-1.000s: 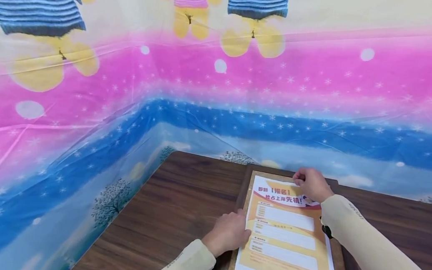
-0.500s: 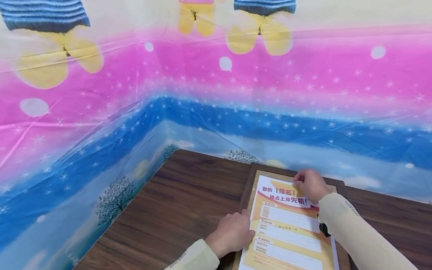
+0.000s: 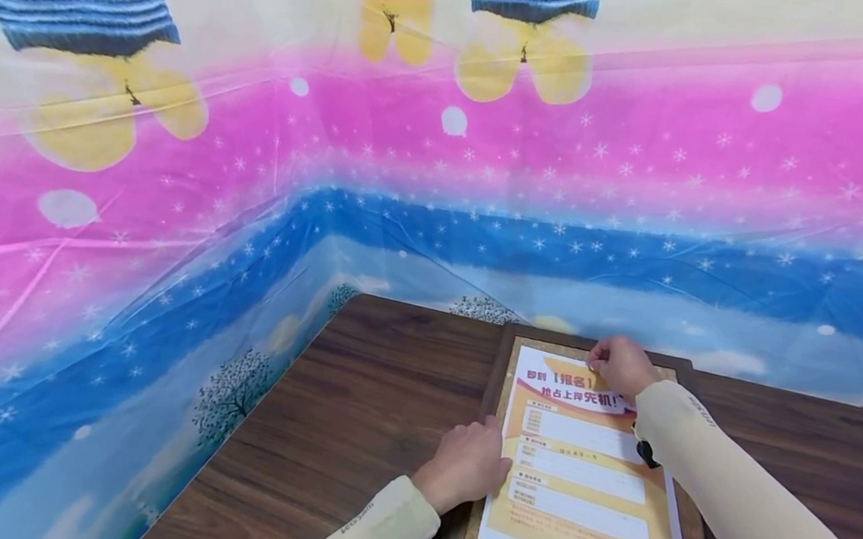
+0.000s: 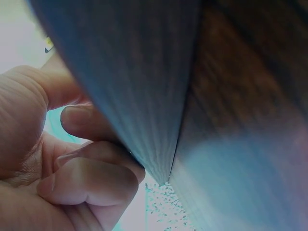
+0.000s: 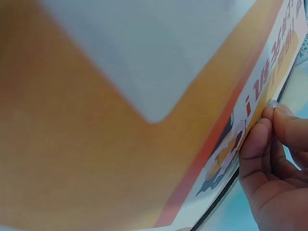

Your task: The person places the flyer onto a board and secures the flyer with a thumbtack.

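On table (image 3: 363, 390), head view: we see framed board (image 3: 501, 375) lying flat, printed paper (image 3: 575, 472) on it. Left hand (image 3: 466, 462) grips board's left edge, thumb beside paper. Right hand (image 3: 623, 371) at paper's top edge, thumb and fingertips pinched together. Patterned cloth (image 3: 438, 170) behind table. Left wrist view: we see fingers curled against board's side. Right wrist view: we find small clear thing (image 5: 275, 103) between right thumb and fingertip, at paper's top edge; too small for us to name.
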